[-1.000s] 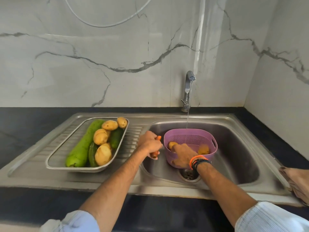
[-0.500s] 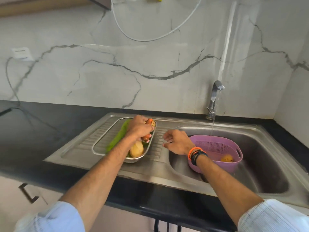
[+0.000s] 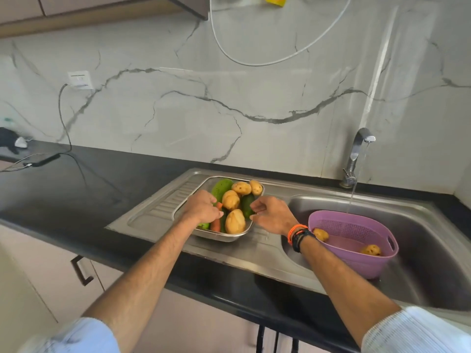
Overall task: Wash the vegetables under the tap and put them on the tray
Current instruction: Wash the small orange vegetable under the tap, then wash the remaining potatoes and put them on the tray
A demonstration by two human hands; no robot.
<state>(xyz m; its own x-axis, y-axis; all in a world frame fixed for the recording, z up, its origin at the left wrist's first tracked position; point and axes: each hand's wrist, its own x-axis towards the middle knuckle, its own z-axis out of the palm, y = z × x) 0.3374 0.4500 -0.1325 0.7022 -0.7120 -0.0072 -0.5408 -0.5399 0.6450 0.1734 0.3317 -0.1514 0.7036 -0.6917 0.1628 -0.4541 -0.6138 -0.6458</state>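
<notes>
You face a black stone countertop [image 3: 84,184] with a stainless-steel sink unit [image 3: 265,253] set into it. On the sink's ribbed drainboard sits a rectangular steel tray [image 3: 229,236] of vegetables. In the basin stands a purple perforated plastic basket [image 3: 356,266]. At the counter's far left lie a black cable [image 3: 65,154] and a dark object [image 3: 9,142], too blurred to name.

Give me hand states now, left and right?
Left hand: over the tray, at the carrot; grip cannot be told.
Right hand: fingers curled, holding nothing.
</notes>
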